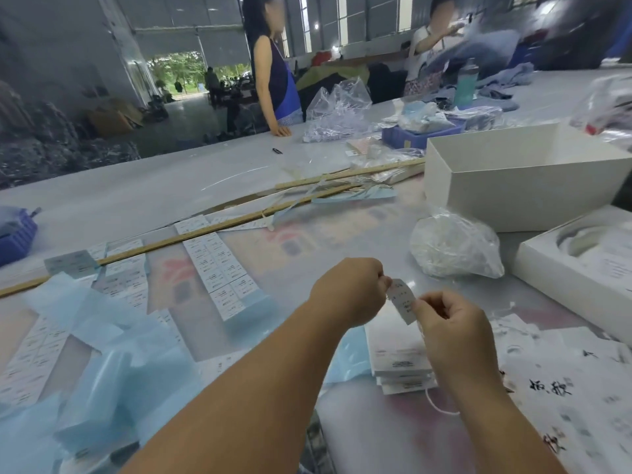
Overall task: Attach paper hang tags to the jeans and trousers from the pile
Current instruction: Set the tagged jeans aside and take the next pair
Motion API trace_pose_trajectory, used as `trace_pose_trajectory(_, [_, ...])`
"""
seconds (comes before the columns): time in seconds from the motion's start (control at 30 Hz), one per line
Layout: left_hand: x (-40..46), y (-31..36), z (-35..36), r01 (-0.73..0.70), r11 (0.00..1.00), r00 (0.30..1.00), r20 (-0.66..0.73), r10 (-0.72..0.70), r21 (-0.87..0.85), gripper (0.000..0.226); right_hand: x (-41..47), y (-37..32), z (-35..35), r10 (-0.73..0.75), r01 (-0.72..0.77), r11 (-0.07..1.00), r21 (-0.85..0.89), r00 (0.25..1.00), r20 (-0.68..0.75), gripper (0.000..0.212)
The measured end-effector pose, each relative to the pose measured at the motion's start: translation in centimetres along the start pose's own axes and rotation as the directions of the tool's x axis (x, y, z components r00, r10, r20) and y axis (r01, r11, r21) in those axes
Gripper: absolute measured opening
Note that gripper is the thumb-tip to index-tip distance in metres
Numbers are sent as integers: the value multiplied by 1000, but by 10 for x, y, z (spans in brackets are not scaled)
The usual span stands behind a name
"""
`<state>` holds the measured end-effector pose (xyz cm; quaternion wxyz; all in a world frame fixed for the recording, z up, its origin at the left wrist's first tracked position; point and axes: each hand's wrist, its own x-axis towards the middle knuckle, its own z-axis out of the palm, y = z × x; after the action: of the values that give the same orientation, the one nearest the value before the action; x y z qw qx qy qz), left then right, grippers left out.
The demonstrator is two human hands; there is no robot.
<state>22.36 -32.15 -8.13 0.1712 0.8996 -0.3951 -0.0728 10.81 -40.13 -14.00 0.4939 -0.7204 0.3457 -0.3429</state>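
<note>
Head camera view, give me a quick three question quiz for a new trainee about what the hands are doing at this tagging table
1. True or false: both hands hold the small white printed paper tag.
2. Multiple choice: the stack of white card hang tags lies A) inside the large open white cardboard box, B) on the table just below the hands, C) in the blue plastic basket.
3. Fill in: beyond the right hand, a clear plastic ____ of white contents sits on the table.

Key: 1 true, the left hand pinches its top end and the right hand its lower end. 2 B. 3 bag.
</note>
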Motion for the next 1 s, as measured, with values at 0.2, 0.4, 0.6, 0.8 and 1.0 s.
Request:
trace_pose_trajectory(0.2, [5,-10,40,34,972,992,-109,-61,-231,32,16,12,5,14,-15,995,-98,1000,-20,22])
trace_pose_trajectory(0.4, [4,-25,55,91,962,988,-101,-120,-257,31,16,23,14,10,2,974,-226,999,51,24])
trace_pose_trajectory(0.6, [1,-27,60,77,973,987,-125,-105,-216,29,15,24,18,-24,31,957,-287,999,26,28])
trace_pose_trajectory(0.8, [-2,-27,59,81,972,985,-129,-111,-223,24,12,25,20,-60,65,943,-325,998,25,30])
trace_pose_trajectory(1.0, [-1,-28,59,78,975,988,-114,-103,-210,27,12,27,22,-93,92,929,-357,996,15,31])
